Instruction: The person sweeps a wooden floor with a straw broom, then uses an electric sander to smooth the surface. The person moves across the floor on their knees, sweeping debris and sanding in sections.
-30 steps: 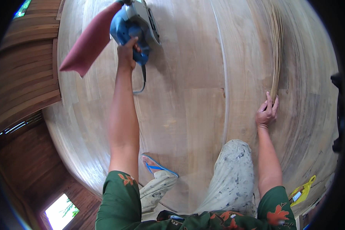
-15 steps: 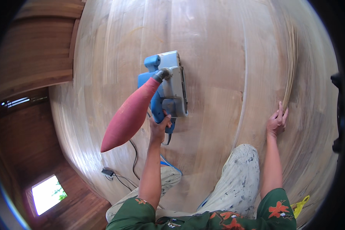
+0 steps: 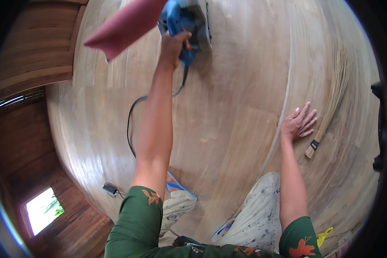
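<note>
My left hand (image 3: pixel 173 48) is wrapped round the rear handle of a blue and grey belt sander (image 3: pixel 197 26), which rests on the wooden floor at the top of the view. Its red cloth dust bag (image 3: pixel 124 28) sticks out to the left, and the upper end of the machine is cut off by the picture's edge. On the right, my right hand (image 3: pixel 297 124) lies with its fingers spread on the floorboards, holding nothing. Just beside it is a stick broom (image 3: pixel 334 92), its bound end toward me and its bristles pointing away.
From the sander a black cord (image 3: pixel 130 116) loops back along my left arm. A small black plug or socket block (image 3: pixel 110 188) lies at lower left. Wooden panelling (image 3: pixel 34 56) borders the left side. A yellow plastic item (image 3: pixel 324 236) lies near my right sleeve.
My left hand has moved the sander farther away, and its dust bag now looks creased. My right hand has let go of the broom and settled to its left with fingers spread.
</note>
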